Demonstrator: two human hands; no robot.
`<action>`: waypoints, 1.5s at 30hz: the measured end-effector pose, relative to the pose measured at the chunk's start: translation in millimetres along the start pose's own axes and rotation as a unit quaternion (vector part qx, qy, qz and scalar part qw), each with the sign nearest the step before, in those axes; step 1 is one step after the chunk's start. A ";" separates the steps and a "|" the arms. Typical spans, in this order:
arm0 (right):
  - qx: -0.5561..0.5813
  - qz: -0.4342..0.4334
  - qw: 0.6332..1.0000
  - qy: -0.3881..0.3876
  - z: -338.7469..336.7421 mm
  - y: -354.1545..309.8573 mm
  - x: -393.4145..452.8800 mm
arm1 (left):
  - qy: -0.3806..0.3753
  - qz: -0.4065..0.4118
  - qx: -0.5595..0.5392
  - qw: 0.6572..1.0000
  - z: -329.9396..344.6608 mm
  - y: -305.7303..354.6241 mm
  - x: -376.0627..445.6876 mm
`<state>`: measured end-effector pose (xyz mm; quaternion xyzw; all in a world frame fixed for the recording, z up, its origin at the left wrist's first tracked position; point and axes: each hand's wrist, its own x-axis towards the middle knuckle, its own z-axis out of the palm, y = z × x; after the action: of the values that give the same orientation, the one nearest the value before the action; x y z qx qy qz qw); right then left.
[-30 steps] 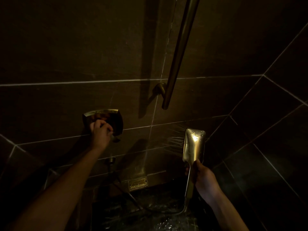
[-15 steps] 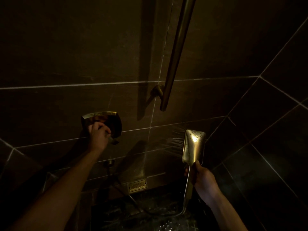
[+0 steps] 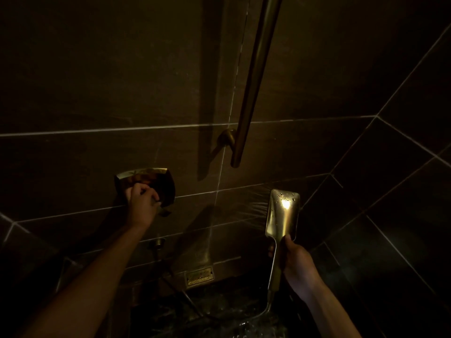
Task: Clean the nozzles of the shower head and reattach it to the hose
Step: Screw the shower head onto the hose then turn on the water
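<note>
Dim, dark-tiled stall. Your right hand (image 3: 296,265) is wrapped tight round the handle of the shower head (image 3: 283,212), held upright, wet back toward you, hose (image 3: 264,312) joined below. Further in, your left hand (image 3: 141,203) is curled closed on the valve lever (image 3: 162,211) at its wall plate (image 3: 148,178). Rail (image 3: 253,76) above.

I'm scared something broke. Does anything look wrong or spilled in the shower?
Nothing looks broken. The shower head, held in the right hand, is spraying the wall, so the floor looks wet. The left hand grips the valve handle.
</note>
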<state>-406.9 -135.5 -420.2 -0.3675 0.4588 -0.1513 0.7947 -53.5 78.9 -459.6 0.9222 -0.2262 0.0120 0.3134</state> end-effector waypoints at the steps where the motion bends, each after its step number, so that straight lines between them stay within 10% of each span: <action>1: 0.000 0.001 1.000 0.002 1.1 -0.8 0.0 | -0.001 -0.003 -0.004 1.000 0.1 0.0 -0.2; 45: -0.021 -0.032 0.999 0.036 2.8 -10.4 5.7 | 0.002 -0.001 0.033 0.999 4.2 -1.1 2.1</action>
<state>-400.4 -144.6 -415.4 -0.3929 0.4780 -0.1806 0.7646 -51.7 76.3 -463.2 0.9322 -0.2242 0.0212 0.2834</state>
